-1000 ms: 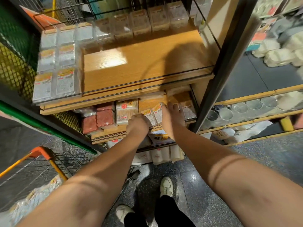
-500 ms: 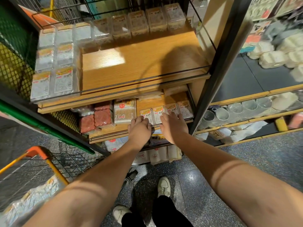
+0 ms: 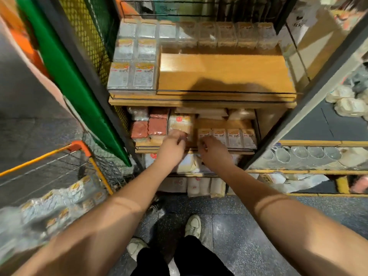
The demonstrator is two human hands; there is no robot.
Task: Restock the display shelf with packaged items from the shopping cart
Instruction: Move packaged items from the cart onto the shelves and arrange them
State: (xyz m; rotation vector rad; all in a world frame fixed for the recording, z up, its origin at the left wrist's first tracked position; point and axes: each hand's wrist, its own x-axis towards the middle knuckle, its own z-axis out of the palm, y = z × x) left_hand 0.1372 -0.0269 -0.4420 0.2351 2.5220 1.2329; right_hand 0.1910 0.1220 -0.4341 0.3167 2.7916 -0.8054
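Observation:
A row of small white-and-orange packs stands at the front of the middle wooden shelf. My right hand reaches the leftmost pack, fingers curled at its lower edge as if pinching it; blur hides the detail. My left hand sits just left of it at the shelf front, fingers curled below a pale pack with a red sticker; whether it holds anything is unclear. The shopping cart with orange handles stands at lower left and holds a wrapped bundle of the same packs.
The upper shelf has bare wood in the middle, with clear packs along its left and back. Red packs lie left on the middle shelf. White packs fill the bottom shelf. Glass cups line the right-hand shelving. My shoes stand below.
Both hands have slid left along the middle shelf's front edge. The pack row now stands uncovered to the right of my right hand. The view has swung left towards the cart.

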